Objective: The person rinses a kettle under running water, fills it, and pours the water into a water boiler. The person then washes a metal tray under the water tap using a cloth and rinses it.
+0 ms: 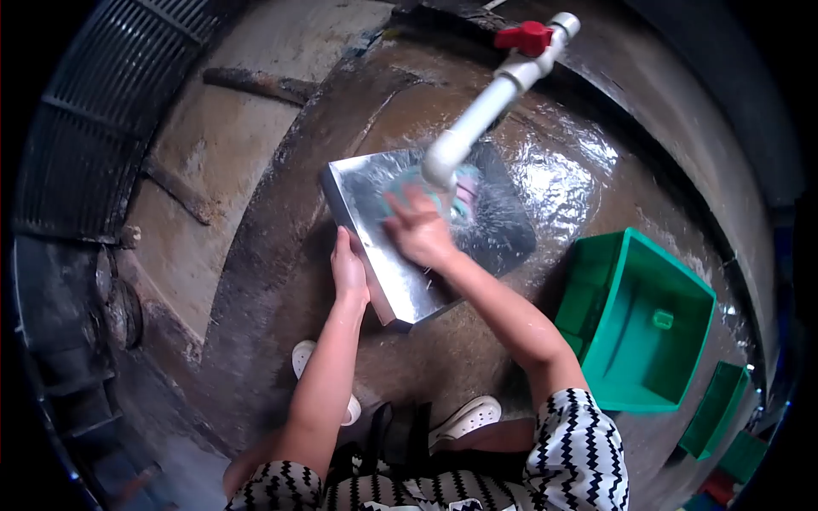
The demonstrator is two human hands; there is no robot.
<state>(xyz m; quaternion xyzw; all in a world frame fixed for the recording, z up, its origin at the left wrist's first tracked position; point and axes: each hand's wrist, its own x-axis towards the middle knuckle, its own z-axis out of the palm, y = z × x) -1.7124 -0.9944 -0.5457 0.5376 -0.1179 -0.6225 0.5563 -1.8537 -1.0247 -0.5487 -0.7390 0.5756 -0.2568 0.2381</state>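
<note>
A shiny rectangular metal tray (379, 217) is held at a slant above the wet floor. My left hand (348, 271) grips its left edge, the thumb along the side wall. On the tray's broad face, my right hand (420, 230) presses on a teal and pink cloth (466, 198), with the fingers blurred by motion. Water from the white pipe (469, 128) splashes over the cloth and the metal. The pipe's lower end hides part of the cloth and comes close to my right fingers.
A red valve handle (524, 38) sits on the pipe. To the right stands a green plastic crate (613, 332), with a smaller green bin (716, 410) beyond it. Dark slatted racking (102, 119) rises at the left. Wet brown floor (281, 281) surrounds my white shoes (467, 419).
</note>
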